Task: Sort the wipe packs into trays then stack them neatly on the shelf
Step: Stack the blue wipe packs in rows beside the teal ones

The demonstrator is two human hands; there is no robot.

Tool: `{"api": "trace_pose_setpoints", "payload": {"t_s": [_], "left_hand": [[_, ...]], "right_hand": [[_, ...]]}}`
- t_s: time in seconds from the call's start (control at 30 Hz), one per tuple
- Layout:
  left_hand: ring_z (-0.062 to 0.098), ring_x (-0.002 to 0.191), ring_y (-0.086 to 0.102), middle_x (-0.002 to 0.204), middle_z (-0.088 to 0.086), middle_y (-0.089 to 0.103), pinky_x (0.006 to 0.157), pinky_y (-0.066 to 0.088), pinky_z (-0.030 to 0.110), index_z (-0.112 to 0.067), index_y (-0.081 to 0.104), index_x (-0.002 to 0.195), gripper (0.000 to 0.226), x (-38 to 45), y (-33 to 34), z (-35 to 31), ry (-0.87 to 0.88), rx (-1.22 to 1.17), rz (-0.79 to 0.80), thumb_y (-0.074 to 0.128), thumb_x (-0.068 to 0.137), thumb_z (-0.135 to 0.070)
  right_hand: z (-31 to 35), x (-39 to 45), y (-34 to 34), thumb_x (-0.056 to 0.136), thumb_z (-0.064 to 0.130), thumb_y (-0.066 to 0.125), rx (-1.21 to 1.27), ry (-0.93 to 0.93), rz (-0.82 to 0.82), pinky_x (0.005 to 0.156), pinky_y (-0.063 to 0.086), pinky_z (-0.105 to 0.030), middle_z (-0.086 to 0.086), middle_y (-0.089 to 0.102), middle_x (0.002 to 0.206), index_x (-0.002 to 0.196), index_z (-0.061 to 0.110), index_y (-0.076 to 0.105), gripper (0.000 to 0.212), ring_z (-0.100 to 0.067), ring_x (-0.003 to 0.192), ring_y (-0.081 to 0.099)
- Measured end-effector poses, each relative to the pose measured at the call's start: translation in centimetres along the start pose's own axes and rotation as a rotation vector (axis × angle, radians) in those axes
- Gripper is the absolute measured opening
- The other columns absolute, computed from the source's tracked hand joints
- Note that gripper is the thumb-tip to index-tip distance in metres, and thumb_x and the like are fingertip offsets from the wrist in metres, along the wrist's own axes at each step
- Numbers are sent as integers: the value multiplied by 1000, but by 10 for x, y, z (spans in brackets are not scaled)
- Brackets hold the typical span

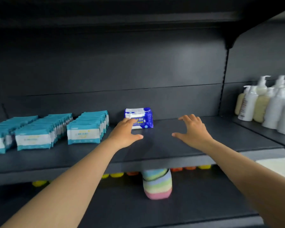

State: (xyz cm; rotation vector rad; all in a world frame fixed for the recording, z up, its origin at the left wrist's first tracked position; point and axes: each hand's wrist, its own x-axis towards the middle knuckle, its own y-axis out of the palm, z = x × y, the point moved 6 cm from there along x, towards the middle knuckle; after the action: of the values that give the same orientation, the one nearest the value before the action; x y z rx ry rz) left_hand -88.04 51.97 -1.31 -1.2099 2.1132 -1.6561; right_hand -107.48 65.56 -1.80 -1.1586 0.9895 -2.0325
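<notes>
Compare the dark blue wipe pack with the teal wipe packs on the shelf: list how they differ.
The dark blue wipe pack is deep blue and white; the teal wipe packs are light teal and white. The blue one stands alone, while the teal ones are lined up in tight front-to-back rows. The left hand reaches to the blue pack; neither hand is near the teal packs. All sit on the same dark shelf.

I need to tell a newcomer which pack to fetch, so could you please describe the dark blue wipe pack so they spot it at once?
Look at the dark shelf at chest height. Right of the three rows of teal packs, the blue wipe pack stands alone, just beyond the left hand. It is the only deep-blue pack.
</notes>
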Motion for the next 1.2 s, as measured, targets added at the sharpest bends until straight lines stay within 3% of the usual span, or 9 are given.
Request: {"api": "trace_pose_setpoints", "payload": {"t_s": [0.13, 0.3, 0.47, 0.67, 0.9, 1.07, 1.2], "left_hand": [[18, 132, 37, 142, -1, 39, 104, 31, 28, -18, 42, 138, 66, -66, 10, -42, 54, -22, -30, 70, 81, -39], [19, 127, 40, 134, 2, 43, 101, 34, 29, -18, 45, 134, 59, -143, 65, -79, 38, -76, 59, 68, 83, -34], [20, 131, 36, 141, 0, 38, 103, 32, 30, -17, 41, 139, 63, -202, 149, -91, 0, -73, 229, 66, 84, -37], [19, 125, 42, 134, 1, 44, 99, 37, 30, -18, 46, 134, 58, -262, 279, -76, -113, -125, 449, 68, 83, -36], [19, 124, 46, 140, 7, 45, 96, 36, 25, -12, 45, 136, 60, -328, 436, -24, -480, -235, 657, 68, 84, -32], [24, 124, 49, 141, 9, 47, 100, 43, 37, -11, 43, 138, 64, -354, 522, 16, -741, -235, 672, 69, 83, -31], [25, 125, 47, 142, 11, 43, 95, 41, 33, -9, 39, 141, 67, -362, 582, 38, -842, -213, 669, 69, 84, -26]], "right_hand": [[-8, -82, -27, 84, 46, 66, -24, -20, 21, 104, 28, -38, -2, 38, 138, 138, 21, 41, 65, -24, 130, 30], [-39, -175, -25, 82, 44, 68, -87, -35, 79, 103, 32, -40, -3, 41, 136, 135, 18, 45, 63, -26, 128, 35], [-84, -252, 12, 84, 44, 67, -95, 3, 247, 104, 30, -38, -1, 40, 137, 136, 20, 43, 62, -22, 127, 34], [-154, -320, 87, 84, 42, 67, -60, 93, 474, 109, 27, -37, 1, 38, 143, 138, 22, 42, 63, -20, 133, 30], [-243, -384, 212, 84, 42, 67, -35, 146, 826, 109, 27, -32, 0, 34, 146, 141, 22, 36, 67, -20, 134, 30], [-291, -422, 304, 82, 37, 70, 67, 171, 1026, 105, 33, -30, 0, 36, 144, 141, 23, 35, 70, -19, 129, 36], [-313, -456, 367, 82, 28, 70, 159, 169, 1159, 104, 33, -27, -4, 38, 144, 143, 17, 35, 71, -21, 130, 36]]}}
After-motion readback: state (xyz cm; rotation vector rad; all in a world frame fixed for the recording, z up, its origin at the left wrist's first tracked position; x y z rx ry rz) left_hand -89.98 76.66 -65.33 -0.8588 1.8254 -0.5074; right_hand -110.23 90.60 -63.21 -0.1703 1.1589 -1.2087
